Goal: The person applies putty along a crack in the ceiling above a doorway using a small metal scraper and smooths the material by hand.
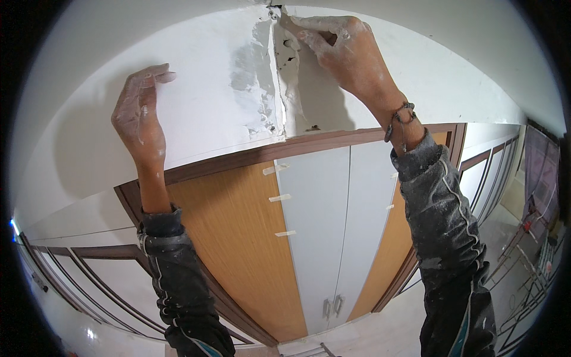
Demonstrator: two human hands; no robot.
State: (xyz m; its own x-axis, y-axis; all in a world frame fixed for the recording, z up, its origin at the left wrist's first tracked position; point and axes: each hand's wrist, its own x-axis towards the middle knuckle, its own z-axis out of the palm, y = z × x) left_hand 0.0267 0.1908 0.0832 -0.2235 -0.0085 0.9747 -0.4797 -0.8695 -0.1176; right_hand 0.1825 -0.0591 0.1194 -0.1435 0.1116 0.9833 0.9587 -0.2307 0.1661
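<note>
Head view is showing two bare, dust-whitened hands reaching up to a white wall (196, 116) above a doorway. A ragged wall seam (278, 83) is running down the wall's upper middle, from the ceiling edge toward the door frame (333, 140), with broken white edges and small dark holes (289, 59) showing along its right side. The right hand (351, 50) is reaching to the seam's top end, its thumb and index finger drawing close together and pointing left; whether they are pinching something small, I cannot tell. The left hand (140, 110) is hovering or resting near the wall, well left of the seam, its fingers lying close together, bending rightward and gripping nothing visible; contact with the wall is staying unclear. A grey patch (245, 65) is lying just left of the seam, between the hands. Both hands are casting shadows on the wall.

A beaded bracelet (406, 113) is circling the right wrist, and dark, dusty sleeves (443, 220) are covering the forearms. Below, pale double doors (321, 220) are standing between wood-toned panels (232, 220), with tape strips (279, 198) bridging the left edge. At far right, a purplish sheet (538, 172) is hanging above metal rods (523, 262).
</note>
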